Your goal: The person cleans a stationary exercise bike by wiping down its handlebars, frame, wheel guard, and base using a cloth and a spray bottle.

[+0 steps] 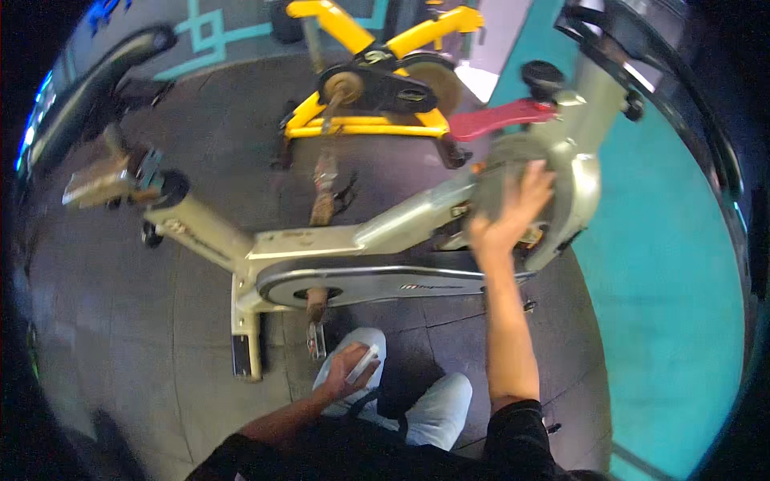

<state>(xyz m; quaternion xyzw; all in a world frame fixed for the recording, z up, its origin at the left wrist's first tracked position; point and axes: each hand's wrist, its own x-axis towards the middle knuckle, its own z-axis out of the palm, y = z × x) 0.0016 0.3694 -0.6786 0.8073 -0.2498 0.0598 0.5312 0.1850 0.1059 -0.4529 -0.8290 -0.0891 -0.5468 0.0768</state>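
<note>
A silver-grey indoor cycling bike (pixel 313 243) stands crosswise before me. My right hand (pixel 511 210) is blurred, stretched out over the bike's dark flywheel (pixel 502 159), its fingers apart with nothing in them. It appears to lie against the wheel's rim, though the blur hides the exact contact. Down by my knee, my left hand (pixel 349 373) grips a small white object (pixel 363 363) whose kind I cannot tell. Close to that hand hangs the bike's near pedal (pixel 316 341), on a rusty-looking crank arm (pixel 316 303). The grey chain guard (pixel 373 287) bears writing.
A yellow-framed exercise bike (pixel 361 129) stands behind. A red lever-like part (pixel 499 120) juts beside the silver frame's front post (pixel 583 114). The saddle (pixel 99 180) is at left, the black handlebar (pixel 680 78) at upper right. Dark tiles (pixel 120 300) meet a turquoise surface (pixel 668 270).
</note>
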